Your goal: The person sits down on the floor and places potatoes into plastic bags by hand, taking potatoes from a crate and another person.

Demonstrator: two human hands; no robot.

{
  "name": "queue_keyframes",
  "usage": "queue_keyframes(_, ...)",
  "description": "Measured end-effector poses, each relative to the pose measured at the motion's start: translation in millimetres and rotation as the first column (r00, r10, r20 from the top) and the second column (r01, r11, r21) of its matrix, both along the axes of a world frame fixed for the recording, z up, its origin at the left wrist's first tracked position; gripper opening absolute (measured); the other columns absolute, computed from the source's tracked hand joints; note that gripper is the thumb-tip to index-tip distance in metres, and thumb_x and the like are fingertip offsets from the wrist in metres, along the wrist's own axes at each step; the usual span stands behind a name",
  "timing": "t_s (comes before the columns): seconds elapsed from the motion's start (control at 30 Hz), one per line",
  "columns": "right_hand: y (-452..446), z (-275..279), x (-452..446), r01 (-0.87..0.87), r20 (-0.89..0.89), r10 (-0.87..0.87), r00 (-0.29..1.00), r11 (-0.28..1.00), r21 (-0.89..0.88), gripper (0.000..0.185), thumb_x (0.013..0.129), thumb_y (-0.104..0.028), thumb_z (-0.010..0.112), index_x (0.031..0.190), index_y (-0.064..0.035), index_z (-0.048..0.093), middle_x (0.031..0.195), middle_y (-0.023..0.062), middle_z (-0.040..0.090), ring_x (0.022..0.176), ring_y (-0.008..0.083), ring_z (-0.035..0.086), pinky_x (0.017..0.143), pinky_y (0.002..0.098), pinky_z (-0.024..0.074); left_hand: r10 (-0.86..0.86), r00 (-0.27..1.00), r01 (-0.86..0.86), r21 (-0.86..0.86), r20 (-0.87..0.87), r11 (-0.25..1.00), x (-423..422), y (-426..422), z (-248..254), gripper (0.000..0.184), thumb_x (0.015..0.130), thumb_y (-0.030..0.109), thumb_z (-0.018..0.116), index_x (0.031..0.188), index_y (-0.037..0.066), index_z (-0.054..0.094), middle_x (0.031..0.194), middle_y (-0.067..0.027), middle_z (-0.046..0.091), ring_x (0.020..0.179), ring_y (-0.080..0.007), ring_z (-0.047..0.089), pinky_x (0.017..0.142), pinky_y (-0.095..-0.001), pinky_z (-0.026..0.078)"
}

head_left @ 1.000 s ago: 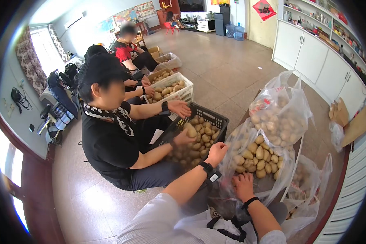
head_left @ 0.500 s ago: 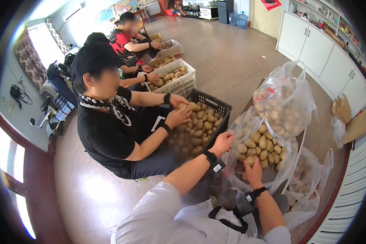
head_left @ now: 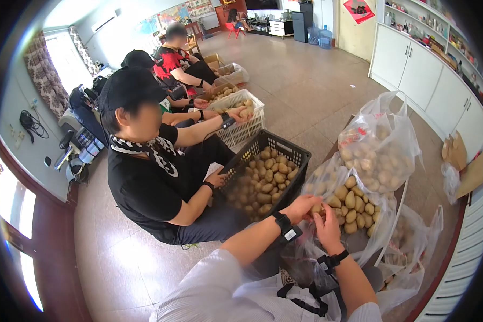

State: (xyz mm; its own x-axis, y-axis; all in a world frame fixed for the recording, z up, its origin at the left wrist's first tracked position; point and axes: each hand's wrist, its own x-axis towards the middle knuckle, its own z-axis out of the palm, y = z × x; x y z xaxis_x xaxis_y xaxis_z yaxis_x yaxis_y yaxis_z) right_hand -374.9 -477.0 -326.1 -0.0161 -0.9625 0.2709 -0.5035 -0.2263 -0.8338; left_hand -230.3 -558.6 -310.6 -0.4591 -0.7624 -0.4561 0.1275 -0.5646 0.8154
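My left hand (head_left: 302, 208) and my right hand (head_left: 328, 227) meet at the near left edge of an open clear plastic bag (head_left: 378, 236). Between them is a potato (head_left: 317, 210), with the fingers of both hands closed around it. Several loose potatoes (head_left: 354, 206) lie in the bag just beyond my right hand. A tied, full bag of potatoes (head_left: 378, 155) rests behind the open one. To the left of my hands stands a black crate (head_left: 300, 170) of potatoes.
A co-worker in black (head_left: 145, 182) sits at the left, one hand on the black crate, the other holding a potato over a white crate (head_left: 247, 130). More people sit beyond. Another bag (head_left: 413, 236) is at the right; white cabinets (head_left: 418, 70) line the wall.
My right hand has lifted a potato from the open bag and brought it to my left hand. The co-worker's arm has moved from the black crate out to the white crate.
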Motion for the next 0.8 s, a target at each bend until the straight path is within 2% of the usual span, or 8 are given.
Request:
queue_keyframes(0.1, 1, -21, -14, 0.006, -0.080, -0.006, 0.997, 1.000, -0.001, 0.046, 0.092, -0.026, 0.063, 0.127, 0.0008, 0.051, 0.106, 0.0205, 0.062, 0.091, 0.0353, 0.062, 0.080, 0.0410, 0.0494, 0.071, 0.994, -0.068, 0.035, -0.082, 0.997, 8, -3, -3, 0.029, 0.097, 0.034, 0.056, 0.110, 0.008, 0.055, 0.086, -0.0056, 0.061, 0.066, -0.0186, 0.062, 0.051, -0.0312, 0.049)
queue_keyframes(0.2, 15, -40, -30, 0.051, -0.140, -0.040, 0.989, 0.995, 0.082, 0.043, 0.089, -0.023, 0.066, 0.125, -0.0026, 0.054, 0.111, 0.0177, 0.059, 0.096, 0.0354, 0.060, 0.085, 0.0427, 0.0492, 0.183, 0.974, -0.173, 0.080, -0.135, 0.982, 14, -11, -9, 0.028, 0.097, 0.034, 0.058, 0.108, 0.008, 0.054, 0.087, -0.0075, 0.061, 0.069, -0.0214, 0.063, 0.052, -0.0330, 0.051)
queue_keyframes(0.27, 26, -54, -40, 0.097, -0.461, -0.096, 0.882, 0.995, -0.023, 0.048, 0.084, -0.019, 0.069, 0.126, -0.0032, 0.053, 0.117, 0.0176, 0.056, 0.106, 0.0373, 0.054, 0.089, 0.0450, 0.0468, 0.310, 0.945, -0.300, 0.108, -0.105, 0.948, 20, -15, -9, 0.032, 0.096, 0.037, 0.058, 0.110, 0.009, 0.052, 0.086, -0.0067, 0.060, 0.063, -0.0217, 0.062, 0.054, -0.0343, 0.053)
queue_keyframes(0.37, 37, -67, -52, 0.089, -0.595, -0.066, 0.801, 0.996, 0.010, 0.055, 0.077, -0.018, 0.075, 0.126, -0.0060, 0.054, 0.128, 0.0157, 0.050, 0.118, 0.0385, 0.046, 0.094, 0.0465, 0.0453, 0.415, 0.903, -0.389, 0.196, -0.111, 0.900, 34, -35, -33, 0.032, 0.096, 0.036, 0.057, 0.109, 0.008, 0.051, 0.088, -0.0102, 0.059, 0.067, -0.0271, 0.062, 0.059, -0.0402, 0.056)
queue_keyframes(0.47, 43, -86, -58, 0.082, -0.669, -0.028, 0.742, 0.995, 0.048, 0.062, 0.072, -0.020, 0.078, 0.128, -0.0073, 0.054, 0.133, 0.0143, 0.047, 0.120, 0.0391, 0.044, 0.096, 0.0465, 0.0459, 0.519, 0.851, -0.496, 0.202, -0.082, 0.845, 48, -49, -53, 0.034, 0.097, 0.035, 0.056, 0.111, 0.004, 0.049, 0.089, -0.0147, 0.058, 0.073, -0.0315, 0.063, 0.063, -0.0423, 0.058)
queue_keyframes(0.57, 47, -82, -55, 0.082, -0.703, 0.019, 0.711, 0.991, 0.110, 0.066, 0.072, -0.023, 0.080, 0.131, -0.0087, 0.052, 0.138, 0.0146, 0.043, 0.121, 0.0398, 0.043, 0.096, 0.0479, 0.0459, 0.595, 0.800, -0.573, 0.198, -0.075, 0.795, 67, -57, -68, 0.036, 0.097, 0.032, 0.055, 0.119, 0.004, 0.047, 0.110, -0.0183, 0.052, 0.087, -0.0366, 0.061, 0.068, -0.0458, 0.058)
queue_keyframes(0.7, 53, -76, -53, 0.122, -0.705, 0.030, 0.709, 0.979, 0.165, 0.068, 0.074, -0.026, 0.080, 0.133, -0.0096, 0.050, 0.143, 0.0147, 0.037, 0.121, 0.0410, 0.044, 0.096, 0.0493, 0.0462, 0.647, 0.759, -0.621, 0.219, -0.075, 0.753, 85, -63, -79, 0.037, 0.098, 0.029, 0.053, 0.127, 0.008, 0.044, 0.119, -0.0164, 0.047, 0.098, -0.0391, 0.056, 0.076, -0.0486, 0.056)
queue_keyframes(0.8, 55, -68, -50, 0.183, -0.657, 0.056, 0.752, 0.939, 0.290, 0.072, 0.075, -0.026, 0.080, 0.136, -0.0100, 0.046, 0.147, 0.0151, 0.032, 0.120, 0.0428, 0.046, 0.095, 0.0499, 0.0464, 0.699, 0.715, -0.674, 0.238, -0.027, 0.699, 91, -59, -75, 0.041, 0.094, 0.033, 0.060, 0.124, 0.008, 0.049, 0.109, -0.0162, 0.055, 0.092, -0.0370, 0.061, 0.075, -0.0459, 0.056)
